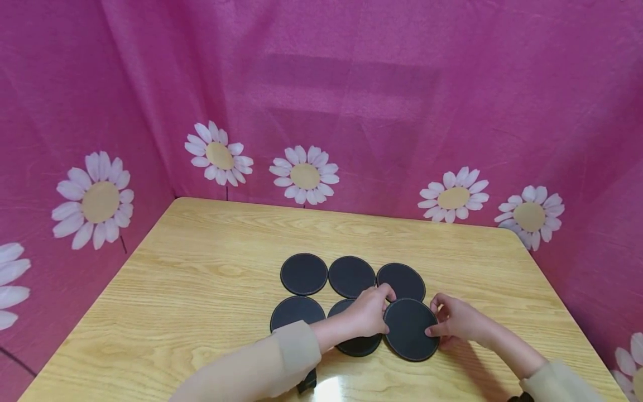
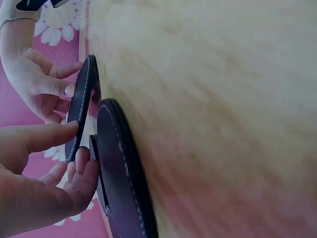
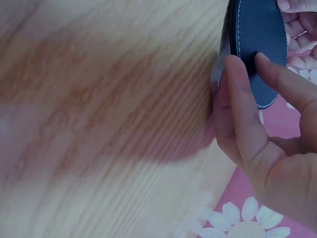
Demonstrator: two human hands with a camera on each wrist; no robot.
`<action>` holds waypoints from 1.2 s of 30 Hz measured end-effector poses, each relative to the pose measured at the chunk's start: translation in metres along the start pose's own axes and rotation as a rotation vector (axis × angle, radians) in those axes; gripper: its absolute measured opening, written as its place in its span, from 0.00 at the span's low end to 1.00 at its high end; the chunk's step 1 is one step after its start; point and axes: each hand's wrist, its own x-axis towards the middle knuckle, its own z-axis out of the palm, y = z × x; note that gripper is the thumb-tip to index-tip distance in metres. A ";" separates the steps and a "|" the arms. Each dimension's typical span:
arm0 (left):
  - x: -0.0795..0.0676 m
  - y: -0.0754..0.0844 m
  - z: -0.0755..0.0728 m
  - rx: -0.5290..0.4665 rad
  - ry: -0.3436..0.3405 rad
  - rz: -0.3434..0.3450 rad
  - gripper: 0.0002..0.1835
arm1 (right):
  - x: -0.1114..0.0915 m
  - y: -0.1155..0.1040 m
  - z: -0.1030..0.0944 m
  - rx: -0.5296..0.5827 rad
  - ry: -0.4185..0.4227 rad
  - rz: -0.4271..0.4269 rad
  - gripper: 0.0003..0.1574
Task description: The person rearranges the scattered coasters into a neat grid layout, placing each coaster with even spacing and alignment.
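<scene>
Between my two hands is a round black coaster (image 1: 411, 329) with a stitched rim, at the right end of the front row. My left hand (image 1: 369, 310) pinches its left edge, thumb on the top face and fingers at the underside. At the opposite edge my right hand (image 1: 458, 319) pinches it the same way. In the left wrist view the coaster (image 2: 79, 106) stands off the wooden surface. The front middle coaster (image 1: 359, 345) lies partly hidden under my left hand and wrist. Behind the held coaster is the back right one (image 1: 401, 281).
Two more coasters lie in the back row, at the left (image 1: 303, 273) and middle (image 1: 351, 276). The front left coaster (image 1: 296, 312) is partly covered by my left sleeve (image 1: 281, 357). A pink cloth (image 1: 351, 111) with white flowers surrounds the wooden table (image 1: 211, 268).
</scene>
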 end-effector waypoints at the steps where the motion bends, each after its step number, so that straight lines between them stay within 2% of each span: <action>1: 0.001 0.000 0.000 0.004 -0.005 0.003 0.31 | 0.001 0.000 -0.001 0.001 -0.011 0.014 0.29; 12: 0.010 -0.005 -0.003 0.049 -0.072 0.000 0.28 | 0.002 -0.004 -0.001 -0.033 -0.034 0.087 0.24; 15: 0.010 -0.004 -0.002 0.061 -0.084 -0.002 0.28 | 0.002 -0.006 0.001 -0.073 -0.011 0.107 0.23; 22: 0.013 -0.004 0.000 0.107 -0.112 -0.015 0.25 | 0.002 -0.013 0.004 -0.191 0.026 0.219 0.24; 36: 0.016 -0.003 0.003 0.210 -0.107 -0.036 0.23 | 0.002 -0.017 0.005 -0.254 0.005 0.220 0.20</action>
